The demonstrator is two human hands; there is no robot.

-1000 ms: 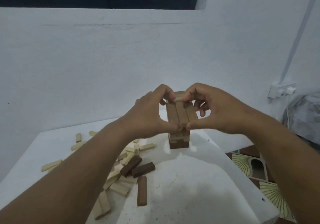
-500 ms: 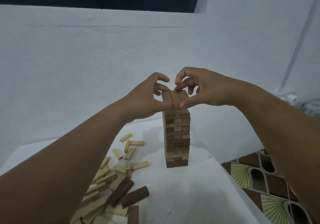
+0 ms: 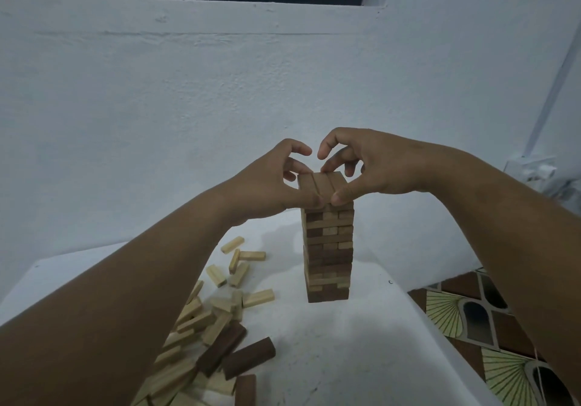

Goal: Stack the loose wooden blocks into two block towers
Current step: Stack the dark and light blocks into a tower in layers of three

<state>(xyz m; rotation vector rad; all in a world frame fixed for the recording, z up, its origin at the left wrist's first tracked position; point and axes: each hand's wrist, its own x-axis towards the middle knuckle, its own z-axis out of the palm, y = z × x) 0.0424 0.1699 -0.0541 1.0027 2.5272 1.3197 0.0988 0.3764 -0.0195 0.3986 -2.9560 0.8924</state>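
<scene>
on the white table [image 3: 361, 358] near the wall stands one block tower [image 3: 328, 248]. the left hand [image 3: 270, 182] and the right hand [image 3: 371, 166] pinch its top layer [image 3: 320, 185] from either side, thumbs at the near edge, fingers curled. loose blocks [image 3: 217, 320] lie scattered left of the tower.

Both hands, left hand [image 3: 267, 182] and right hand [image 3: 374, 166], seemingly pinch the block tower's [image 3: 328, 248] top layer [image 3: 320, 185].
</scene>
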